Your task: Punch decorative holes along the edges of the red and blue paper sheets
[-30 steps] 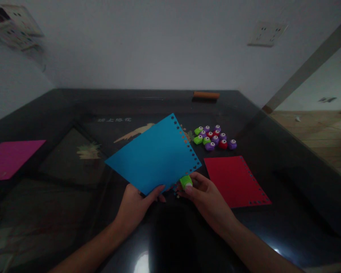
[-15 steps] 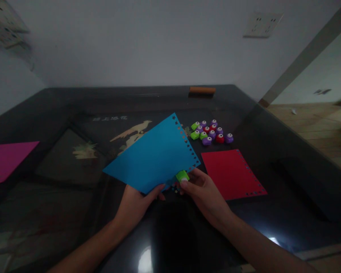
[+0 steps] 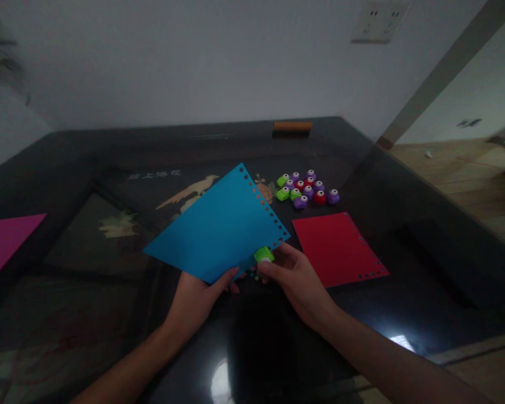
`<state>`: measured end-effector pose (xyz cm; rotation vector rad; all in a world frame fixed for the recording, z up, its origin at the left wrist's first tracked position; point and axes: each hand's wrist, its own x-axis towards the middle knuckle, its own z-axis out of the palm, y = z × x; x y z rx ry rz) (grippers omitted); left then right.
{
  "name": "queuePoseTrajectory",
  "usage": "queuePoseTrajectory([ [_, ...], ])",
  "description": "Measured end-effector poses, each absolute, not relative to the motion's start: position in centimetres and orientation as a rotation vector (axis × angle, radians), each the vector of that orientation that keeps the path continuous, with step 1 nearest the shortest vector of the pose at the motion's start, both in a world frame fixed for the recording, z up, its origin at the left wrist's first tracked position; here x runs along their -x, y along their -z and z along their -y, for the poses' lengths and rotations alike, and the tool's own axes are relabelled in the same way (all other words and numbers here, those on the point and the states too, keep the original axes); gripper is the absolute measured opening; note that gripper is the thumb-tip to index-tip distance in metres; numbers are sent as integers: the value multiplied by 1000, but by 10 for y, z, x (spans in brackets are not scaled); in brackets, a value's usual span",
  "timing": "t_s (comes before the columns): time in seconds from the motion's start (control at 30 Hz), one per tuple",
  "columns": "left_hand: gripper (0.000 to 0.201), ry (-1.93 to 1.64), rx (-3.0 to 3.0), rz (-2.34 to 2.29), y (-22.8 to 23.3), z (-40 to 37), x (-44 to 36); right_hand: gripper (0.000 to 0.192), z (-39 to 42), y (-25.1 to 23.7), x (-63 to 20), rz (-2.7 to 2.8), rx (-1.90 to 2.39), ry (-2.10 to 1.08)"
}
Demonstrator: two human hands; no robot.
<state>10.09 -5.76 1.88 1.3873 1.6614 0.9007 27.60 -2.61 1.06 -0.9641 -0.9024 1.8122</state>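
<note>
Head view: left hand [image 3: 196, 300] holds the near edge of a blue paper sheet [image 3: 216, 230], thumb on top and fingers beneath, grip pinching the sheet; sheet is raised off the dark glass table [image 3: 109, 314] and tilted, far corner pointing away; a row of small punched holes runs along its right edge; right hand [image 3: 297, 280] holds a small green punch [image 3: 263, 255] at the sheet's near right corner, thumb pressed on top of it, grip closed around the punch; punch sits on the sheet's near edge, just beside the last holes; a few tiny paper bits lie on the table under the punch, too small to make out; to the right, a red paper sheet [image 3: 336, 247] lies flat, holes along its right and near edges; beyond it, a cluster of small punches [image 3: 306, 189] in green, purple and red, touching one another; a pink paper sheet [image 3: 2, 241] lies flat at the far left, well apart; an orange bar [image 3: 292, 126] lies at the table's far edge; wall socket [image 3: 379, 21] above.
</note>
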Motion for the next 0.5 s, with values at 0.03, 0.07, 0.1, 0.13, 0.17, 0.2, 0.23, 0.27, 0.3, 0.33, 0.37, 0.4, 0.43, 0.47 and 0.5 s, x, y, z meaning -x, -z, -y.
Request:
queuePoseTrajectory([
  [0.03, 24, -899, -1385, -1663, -19, 57, -101, 31, 26, -10, -276, 908, 972, -1805],
  [0.07, 24, -896, -1384, -1663, -19, 57, -101, 30, 26, -10, -276, 916, 979, -1796],
  [0.1, 25, -892, -1384, -1662, -19, 57, -101, 29, 26, -9, -277, 924, 986, -1788],
  [0.13, 25, -889, -1384, -1659, -19, 57, -102, 28, 26, -9, -277, 931, 993, -1782],
  [0.17, 24, -890, -1382, -1655, -19, 56, -102, 28, 26, -9, -277, 935, 1000, -1777],
  [0.2, 24, -892, -1378, -1651, -19, 56, -102, 29, 25, -8, -278, 936, 1004, -1772],
  [0.23, 23, -897, -1372, -1647, -19, 56, -102, 29, 25, -8, -278, 938, 1007, -1770],
  [0.27, 22, -900, -1366, -1641, -19, 56, -102, 29, 25, -8, -278, 941, 1007, -1768],
  [0.3, 22, -901, -1359, -1634, -19, 56, -102, 30, 25, -7, -278, 943, 1005, -1766],
  [0.33, 21, -899, -1353, -1627, -19, 56, -102, 30, 25, -7, -278, 944, 1003, -1764],
  [0.37, 21, -895, -1349, -1622, -19, 55, -102, 30, 25, -7, -278, 944, 1001, -1763],
  [0.4, 21, -891, -1345, -1619, -19, 55, -102, 30, 25, -7, -278, 943, 1001, -1763],
  [0.43, 21, -888, -1341, -1618, -19, 55, -102, 30, 25, -7, -278, 939, 1002, -1763],
  [0.47, 21, -887, -1339, -1621, -20, 55, -102, 31, 25, -7, -277, 936, 1002, -1765],
  [0.5, 21, -884, -1340, -1625, -20, 55, -102, 31, 25, -7, -277, 935, 1004, -1766],
])
